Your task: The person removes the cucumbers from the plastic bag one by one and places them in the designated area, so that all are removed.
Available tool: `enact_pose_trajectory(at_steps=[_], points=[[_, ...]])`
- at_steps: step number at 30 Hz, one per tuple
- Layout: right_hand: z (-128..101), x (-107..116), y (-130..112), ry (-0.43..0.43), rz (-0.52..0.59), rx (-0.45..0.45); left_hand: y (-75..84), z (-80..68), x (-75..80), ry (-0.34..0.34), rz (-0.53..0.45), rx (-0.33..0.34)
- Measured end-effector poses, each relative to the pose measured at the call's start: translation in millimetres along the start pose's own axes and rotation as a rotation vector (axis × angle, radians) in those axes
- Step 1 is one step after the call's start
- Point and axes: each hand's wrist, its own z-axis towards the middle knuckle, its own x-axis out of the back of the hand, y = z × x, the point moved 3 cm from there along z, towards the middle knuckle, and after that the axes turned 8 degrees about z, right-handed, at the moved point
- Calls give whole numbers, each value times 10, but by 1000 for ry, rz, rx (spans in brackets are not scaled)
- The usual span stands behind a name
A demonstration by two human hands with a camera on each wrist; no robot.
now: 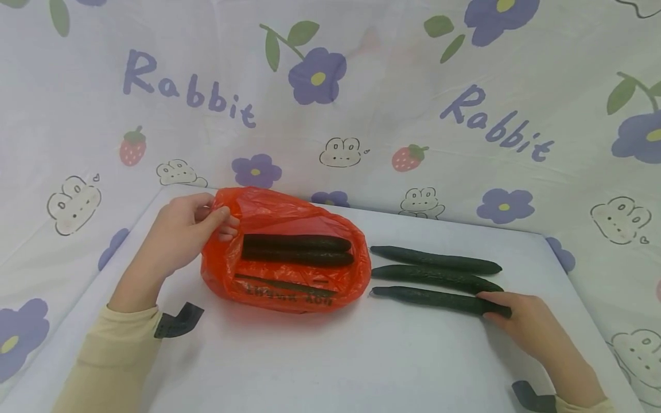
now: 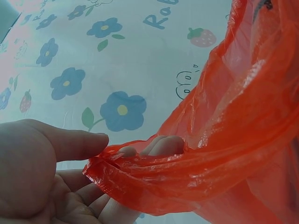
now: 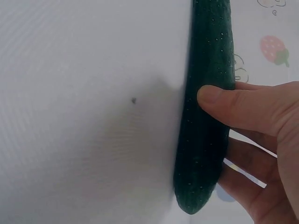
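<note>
A red plastic bag [image 1: 289, 221] lies on the white table with its mouth facing right, and two dark cucumbers [image 1: 296, 258] lie side by side inside it. My left hand [image 1: 183, 232] pinches the bag's edge at its left end; in the left wrist view the thumb [image 2: 84, 143] presses the gathered plastic against the fingers. Three cucumbers lie in a row right of the bag. Around the right end of the nearest cucumber [image 1: 428, 299], my right hand [image 1: 527, 321] has its thumb and fingers, and the right wrist view shows this grip on the cucumber [image 3: 205, 121] closely.
Just behind the held one lie the middle cucumber [image 1: 439, 277] and the far cucumber [image 1: 439, 259]. A cloth [image 1: 382, 109] printed with rabbits, flowers and strawberries hangs behind the white table [image 1: 330, 367].
</note>
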Motion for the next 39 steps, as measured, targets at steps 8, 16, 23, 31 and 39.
enact_pose_trajectory(at_steps=[8,16,23,31,39], points=[[15,-9,-20,-53,3,-50,-24,10,10,-3,-1,2],[20,21,-48,-48,0,-83,-4,33,23,0,1,0],[24,43,-109,-37,3,-81,0,10,29,-6,-3,6],[18,86,-160,80,3,-5,-4,10,27,-3,-9,0],[67,197,-280,251,46,146,2,1,33,-1,-3,-2]])
